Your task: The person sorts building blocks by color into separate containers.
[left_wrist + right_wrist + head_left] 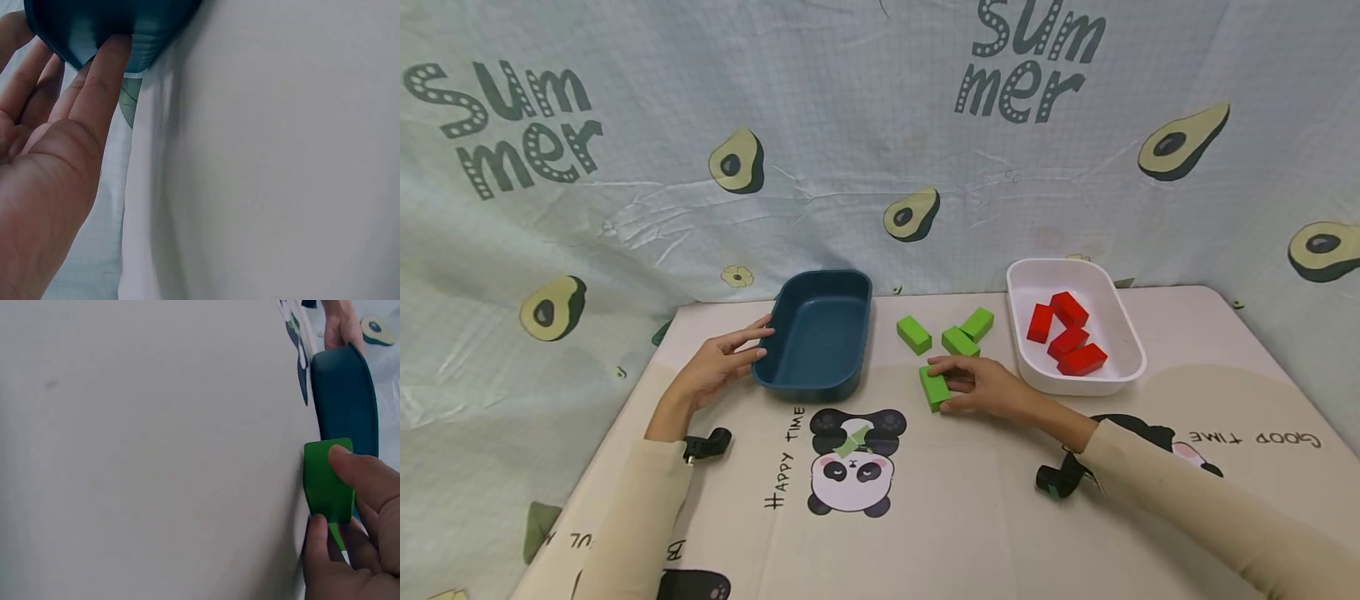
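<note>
My right hand (988,387) pinches a green block (935,388) between thumb and fingers, low at the table's middle. The right wrist view shows the thumb on one face of this block (328,481) and a fingertip at its lower end. At the left, my left hand (718,367) touches the side of a dark blue tray (857,379) with fairly straight fingers. Fingertips lie against the tray's outer wall (147,53) in the left wrist view. Just beyond the right hand lie more green blocks, one alone (913,334) and two touching, a nearer one (960,342) and a farther one (978,323).
A white tray (1123,371) with several red blocks (1082,360) stands on the right. The table cover (955,500) bears printed pandas and lettering. Behind the table hangs a cloth (820,108) printed with avocados. Each wrist wears a small black camera (1060,479).
</note>
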A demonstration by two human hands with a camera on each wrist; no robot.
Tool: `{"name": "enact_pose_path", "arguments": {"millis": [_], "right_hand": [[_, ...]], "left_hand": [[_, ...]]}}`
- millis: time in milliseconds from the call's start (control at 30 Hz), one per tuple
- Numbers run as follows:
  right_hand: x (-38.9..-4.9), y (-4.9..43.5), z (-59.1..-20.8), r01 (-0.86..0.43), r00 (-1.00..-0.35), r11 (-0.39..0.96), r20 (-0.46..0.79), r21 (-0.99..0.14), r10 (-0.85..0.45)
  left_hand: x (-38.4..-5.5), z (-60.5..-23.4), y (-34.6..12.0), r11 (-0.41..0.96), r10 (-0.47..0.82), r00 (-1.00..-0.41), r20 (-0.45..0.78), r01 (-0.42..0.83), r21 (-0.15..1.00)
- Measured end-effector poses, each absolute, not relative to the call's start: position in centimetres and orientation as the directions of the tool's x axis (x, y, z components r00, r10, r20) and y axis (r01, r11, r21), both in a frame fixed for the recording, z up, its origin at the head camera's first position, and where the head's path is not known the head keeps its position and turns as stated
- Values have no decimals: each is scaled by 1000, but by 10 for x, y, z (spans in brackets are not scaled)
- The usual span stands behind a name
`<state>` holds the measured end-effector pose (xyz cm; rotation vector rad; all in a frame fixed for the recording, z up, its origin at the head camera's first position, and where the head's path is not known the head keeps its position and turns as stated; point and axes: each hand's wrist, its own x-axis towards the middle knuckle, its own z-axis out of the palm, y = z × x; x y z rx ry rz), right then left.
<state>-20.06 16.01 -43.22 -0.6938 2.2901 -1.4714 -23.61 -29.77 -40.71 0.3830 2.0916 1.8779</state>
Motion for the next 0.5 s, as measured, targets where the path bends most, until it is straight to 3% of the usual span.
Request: {"name": "enact_pose_path", "arguments": {"millis": [500], "right_hand": [[-204,156,-425,-346,-820,472,17,-811,-572]], "left_hand": [[-236,-409,-299,70,388,-921,-43,-17,997]]}}
